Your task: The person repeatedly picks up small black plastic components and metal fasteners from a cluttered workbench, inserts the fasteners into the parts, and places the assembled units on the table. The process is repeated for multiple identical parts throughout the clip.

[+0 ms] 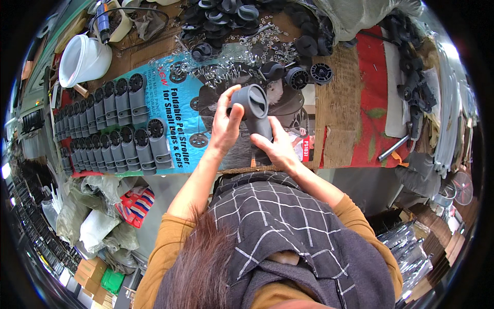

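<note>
Both hands are closed on one dark grey plastic part with a round end (252, 109), held above the cardboard-covered bench. My left hand (224, 124) grips its round end from the left, thumb and fingers about the rim. My right hand (280, 148) holds the lower, narrower end. A dark twist-shaped piece sits in the round face. Just beyond lie metal springs (218, 74) in a loose heap. Two round black ribbed discs (322, 73) rest to the right of them. Standing in two rows at the left are several similar grey parts (137, 106).
Black round caps (226, 15) are piled at the far side, next to scattered small metal pieces (270, 36). A white bucket (85, 62) and a blue-handled tool (103, 23) are at the far left. More black parts and a metal tube (393, 149) lie at the right.
</note>
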{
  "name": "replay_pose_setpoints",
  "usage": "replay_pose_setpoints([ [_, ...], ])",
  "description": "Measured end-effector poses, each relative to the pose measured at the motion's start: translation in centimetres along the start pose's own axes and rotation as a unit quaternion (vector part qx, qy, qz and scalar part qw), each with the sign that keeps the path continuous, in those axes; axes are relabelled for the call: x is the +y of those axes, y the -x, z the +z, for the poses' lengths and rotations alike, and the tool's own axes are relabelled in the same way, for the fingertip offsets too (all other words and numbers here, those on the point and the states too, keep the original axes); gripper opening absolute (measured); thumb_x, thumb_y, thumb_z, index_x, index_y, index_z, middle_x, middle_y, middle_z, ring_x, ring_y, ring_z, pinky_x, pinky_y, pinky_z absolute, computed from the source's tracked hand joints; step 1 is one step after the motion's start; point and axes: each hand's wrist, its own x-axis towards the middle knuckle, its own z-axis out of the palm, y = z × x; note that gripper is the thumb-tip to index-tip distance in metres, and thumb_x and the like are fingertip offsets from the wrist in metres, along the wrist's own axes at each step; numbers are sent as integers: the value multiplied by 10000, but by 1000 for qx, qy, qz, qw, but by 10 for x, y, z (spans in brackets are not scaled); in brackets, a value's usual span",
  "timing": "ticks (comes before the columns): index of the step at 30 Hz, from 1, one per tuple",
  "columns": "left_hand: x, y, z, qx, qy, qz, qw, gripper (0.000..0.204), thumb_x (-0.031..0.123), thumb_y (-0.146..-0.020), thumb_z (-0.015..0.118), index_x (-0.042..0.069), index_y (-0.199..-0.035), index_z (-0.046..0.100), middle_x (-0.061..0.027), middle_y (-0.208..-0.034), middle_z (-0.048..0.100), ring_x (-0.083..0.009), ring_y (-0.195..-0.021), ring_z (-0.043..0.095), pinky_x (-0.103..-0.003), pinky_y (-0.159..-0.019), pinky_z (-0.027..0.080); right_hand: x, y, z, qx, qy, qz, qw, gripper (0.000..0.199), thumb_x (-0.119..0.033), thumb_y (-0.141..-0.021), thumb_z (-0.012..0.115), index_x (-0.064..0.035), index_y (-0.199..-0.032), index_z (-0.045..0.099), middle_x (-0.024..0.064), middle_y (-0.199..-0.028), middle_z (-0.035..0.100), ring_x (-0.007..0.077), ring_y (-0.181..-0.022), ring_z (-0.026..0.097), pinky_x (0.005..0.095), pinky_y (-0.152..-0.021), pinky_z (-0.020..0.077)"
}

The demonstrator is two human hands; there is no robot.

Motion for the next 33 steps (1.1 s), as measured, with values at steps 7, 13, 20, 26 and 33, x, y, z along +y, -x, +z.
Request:
replay_pose_setpoints([
  [7,31,2,6,31,81,-65,994,606,537,-983,335,6,-1167,562,-76,-1036,627,-152,-945,573,-298,-862,444,-25,18,4,-24,-69,-56,996,588,-383,-767,706,0,-1166,507,133,-969,629,189,-876,588,339,-784,470],
  [13,34,2,8,49,216,-156,962,556,542,-975,362,54,-1106,595,-48,-1007,645,-162,-912,599,-311,-853,470,-25,21,6,-13,-18,-74,997,597,-391,-773,697,3,-1170,490,178,-963,654,235,-884,633,368,-797,487],
  [20,31,12,20,30,209,-135,968,509,475,-987,365,38,-1081,608,-71,-1001,649,-166,-930,610,-317,-859,470,-40,0,-17,219,244,-357,874,419,-400,-828,633,-42,-1024,538,124,-833,490,286,-805,469,390,-792,381],
  [26,29,20,41,8,165,-97,981,443,369,-1000,376,-10,-1073,593,-66,-974,618,-143,-854,567,-277,-805,445,-33,-4,-27,202,269,-357,871,303,-340,-915,541,-87,-749,527,83,-742,517,298,-739,457,406,-713,344],
  [33,27,6,62,-14,209,-136,968,450,409,-981,368,28,-1050,596,-68,-941,642,-159,-857,610,-306,-798,482,-12,31,-24,93,78,-181,976,765,-262,-756,715,-18,-1375,337,236,-1250,509,357,-1145,535,405,-963,425],
])
